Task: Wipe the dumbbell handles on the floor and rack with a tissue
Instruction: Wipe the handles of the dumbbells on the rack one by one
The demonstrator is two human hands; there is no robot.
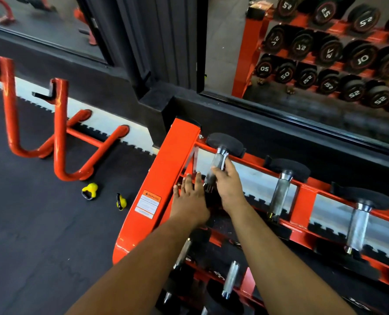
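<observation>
An orange dumbbell rack [166, 160] stands against a mirrored wall. On its top tier the leftmost dumbbell has a metal handle [215, 165] between black heads. My right hand [228, 185] grips that handle with a white tissue [225, 159] pressed against it; only a strip of tissue shows above my fingers. My left hand [190, 196] lies flat with straight fingers on the near head of the same dumbbell, beside the rack's end post. More dumbbell handles [281, 192] [358, 226] sit to the right on the same tier, and others [231, 278] on lower tiers.
Two small yellow kettlebells [89, 190] [121, 201] lie on the black rubber floor to the left. An orange tubular stand [59, 137] is further left. The mirror [325, 53] behind reflects a rack of dumbbells. A black pillar [157, 53] rises behind the rack's end.
</observation>
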